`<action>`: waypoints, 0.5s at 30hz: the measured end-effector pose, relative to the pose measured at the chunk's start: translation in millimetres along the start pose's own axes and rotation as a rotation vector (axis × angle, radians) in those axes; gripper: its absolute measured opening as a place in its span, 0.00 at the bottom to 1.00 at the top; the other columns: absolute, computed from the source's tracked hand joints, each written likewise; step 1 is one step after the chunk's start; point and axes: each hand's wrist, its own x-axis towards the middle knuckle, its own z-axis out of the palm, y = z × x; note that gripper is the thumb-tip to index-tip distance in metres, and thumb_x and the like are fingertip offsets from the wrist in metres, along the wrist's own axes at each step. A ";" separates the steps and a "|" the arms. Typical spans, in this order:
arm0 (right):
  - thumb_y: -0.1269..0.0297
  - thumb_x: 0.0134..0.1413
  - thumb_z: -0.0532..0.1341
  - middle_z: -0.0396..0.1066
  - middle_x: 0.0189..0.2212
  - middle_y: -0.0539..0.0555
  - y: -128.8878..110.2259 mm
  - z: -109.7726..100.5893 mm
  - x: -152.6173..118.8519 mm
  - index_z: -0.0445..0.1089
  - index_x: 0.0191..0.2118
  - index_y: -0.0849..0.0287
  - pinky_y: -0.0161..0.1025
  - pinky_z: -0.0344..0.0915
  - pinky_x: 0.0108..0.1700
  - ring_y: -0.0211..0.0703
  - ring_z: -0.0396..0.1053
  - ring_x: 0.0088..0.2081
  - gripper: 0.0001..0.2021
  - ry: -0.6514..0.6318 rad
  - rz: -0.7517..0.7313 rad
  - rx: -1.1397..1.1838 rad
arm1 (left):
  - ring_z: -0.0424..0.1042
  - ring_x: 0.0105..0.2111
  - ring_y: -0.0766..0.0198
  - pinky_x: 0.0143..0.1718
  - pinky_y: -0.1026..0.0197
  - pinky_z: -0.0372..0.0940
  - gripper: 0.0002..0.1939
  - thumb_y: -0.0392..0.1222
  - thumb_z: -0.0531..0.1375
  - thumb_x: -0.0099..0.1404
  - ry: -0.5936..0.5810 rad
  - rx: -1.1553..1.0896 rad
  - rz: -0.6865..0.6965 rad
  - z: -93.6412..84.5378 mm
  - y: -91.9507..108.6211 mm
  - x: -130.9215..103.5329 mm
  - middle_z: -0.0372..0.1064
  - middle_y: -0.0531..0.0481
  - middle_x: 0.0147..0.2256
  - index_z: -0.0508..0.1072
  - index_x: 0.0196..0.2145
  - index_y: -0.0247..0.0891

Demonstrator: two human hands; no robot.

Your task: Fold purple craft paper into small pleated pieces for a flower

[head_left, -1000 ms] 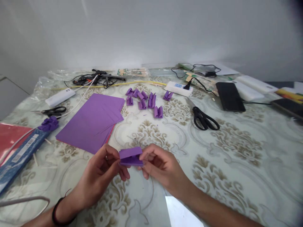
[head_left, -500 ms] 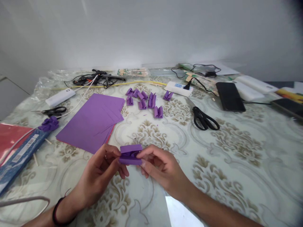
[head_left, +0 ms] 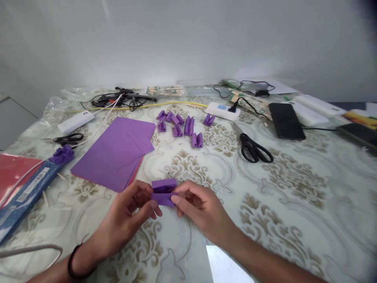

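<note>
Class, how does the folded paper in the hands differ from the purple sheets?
The folded paper is small and creased; the sheets are larger and flat. The folded paper is held by the left hand and right hand; the sheets lie on the table. Both are purple.

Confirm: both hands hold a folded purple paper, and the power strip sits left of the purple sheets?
No: the head view shows the power strip right of the purple sheets. Left hand and right hand do hold a folded purple paper.
</note>
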 end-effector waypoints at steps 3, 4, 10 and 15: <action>0.60 0.64 0.68 0.72 0.23 0.46 0.9 0.1 1.0 0.75 0.37 0.56 0.35 0.70 0.33 0.38 0.72 0.27 0.07 0.011 0.008 0.003 | 0.81 0.35 0.60 0.38 0.62 0.73 0.13 0.51 0.68 0.72 0.002 0.033 -0.023 -0.6 -1.2 -0.3 0.83 0.49 0.34 0.70 0.45 0.42; 0.60 0.64 0.68 0.73 0.23 0.46 1.3 0.2 1.1 0.75 0.37 0.56 0.35 0.70 0.33 0.38 0.72 0.27 0.06 0.013 0.008 0.004 | 0.81 0.34 0.60 0.38 0.63 0.73 0.13 0.51 0.68 0.71 0.007 0.047 -0.021 -0.9 -1.6 -0.2 0.83 0.49 0.33 0.71 0.44 0.42; 0.64 0.61 0.70 0.73 0.23 0.45 2.3 1.0 1.9 0.79 0.38 0.55 0.33 0.70 0.32 0.36 0.72 0.25 0.02 0.031 -0.022 0.086 | 0.79 0.27 0.63 0.30 0.65 0.72 0.14 0.52 0.67 0.72 0.065 0.059 0.049 -1.1 -3.4 1.6 0.82 0.49 0.27 0.76 0.39 0.38; 0.66 0.60 0.71 0.75 0.26 0.46 3.8 -1.7 3.9 0.82 0.37 0.54 0.31 0.68 0.30 0.33 0.72 0.24 0.01 -0.002 -0.021 0.214 | 0.80 0.25 0.63 0.29 0.66 0.74 0.11 0.49 0.68 0.73 0.071 -0.064 0.111 1.3 -5.3 1.9 0.83 0.49 0.27 0.77 0.41 0.38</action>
